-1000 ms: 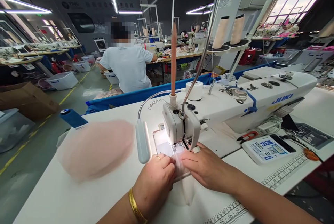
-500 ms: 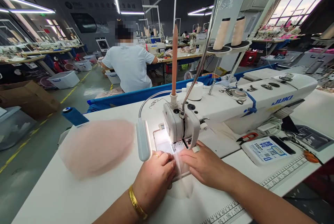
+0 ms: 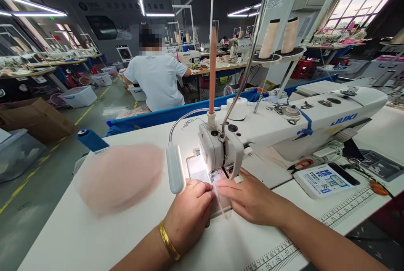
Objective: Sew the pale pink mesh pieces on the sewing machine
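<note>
Both hands work at the needle end of a white sewing machine (image 3: 210, 149). My left hand (image 3: 191, 210), with a gold bangle at the wrist, has its fingers closed on a thin sheer fabric (image 3: 221, 203), just left of the presser foot. From the other side my right hand (image 3: 252, 197) holds the same fabric, its fingertips close to the foot. Only a narrow, pale strip shows between the hands; the fingers hide the rest. A pile of sheer pink fabric (image 3: 121, 178) lies on the table to the left.
A lamp (image 3: 175, 169) on a bent neck stands left of the needle. To the right lie orange-handled scissors (image 3: 301, 165) and a white box (image 3: 325, 180). A printed ruler (image 3: 277, 255) runs along the table's front edge. A co-worker (image 3: 154, 77) sits ahead.
The fabric strip between my hands has drawn in toward the needle, and less of it trails toward me. Both hands stay almost in place. The view has shifted slightly.
</note>
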A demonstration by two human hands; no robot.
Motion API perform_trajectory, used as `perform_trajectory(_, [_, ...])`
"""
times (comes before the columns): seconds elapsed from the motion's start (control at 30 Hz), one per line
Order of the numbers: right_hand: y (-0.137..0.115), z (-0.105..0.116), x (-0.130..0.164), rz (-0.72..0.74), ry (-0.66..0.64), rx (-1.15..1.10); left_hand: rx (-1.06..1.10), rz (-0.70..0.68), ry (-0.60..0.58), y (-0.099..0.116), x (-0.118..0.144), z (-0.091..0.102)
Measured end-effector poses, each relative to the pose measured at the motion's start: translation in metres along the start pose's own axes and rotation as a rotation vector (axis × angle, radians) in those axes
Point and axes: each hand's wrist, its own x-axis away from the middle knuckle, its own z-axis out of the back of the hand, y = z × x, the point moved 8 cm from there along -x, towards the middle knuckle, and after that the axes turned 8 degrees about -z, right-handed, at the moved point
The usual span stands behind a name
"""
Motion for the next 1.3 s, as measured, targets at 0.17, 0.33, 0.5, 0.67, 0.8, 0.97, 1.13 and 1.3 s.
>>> perform_trajectory(0.17, [-0.005, 0.002, 0.0, 0.03, -0.125, -0.125, 0.14, 0.106, -0.078, -0.004, 0.004, -0.003])
perform_trajectory(0.33, [0.004, -0.004, -0.005, -0.067, -0.019, -0.224, 0.222, 0.209, -0.166, -0.007, 0.002, -0.01])
perform_trajectory(0.5, [0.017, 0.006, -0.007, -0.244, 0.168, -0.548, 0.181, 0.295, -0.078, -0.014, -0.005, -0.018])
perform_trajectory(0.67, [0.018, 0.006, -0.008, -0.312, 0.172, -0.666, 0.102, 0.272, 0.12, -0.015, -0.01, -0.002])
perform_trajectory(0.8, [0.015, 0.009, -0.008, -0.242, 0.18, -0.606, 0.086, 0.207, 0.197, -0.007, -0.009, 0.012])
perform_trajectory(0.97, [0.001, 0.001, -0.006, -0.025, -0.028, -0.298, 0.049, 0.03, 0.129, 0.015, -0.005, 0.009])
perform_trajectory(1.13, [0.0, 0.0, 0.001, -0.026, -0.147, -0.15, 0.025, -0.026, 0.069, 0.025, 0.003, 0.001])
perform_trajectory(1.3, [-0.002, 0.004, 0.001, -0.036, -0.134, -0.129, 0.001, -0.012, 0.052, 0.025, 0.002, 0.001])
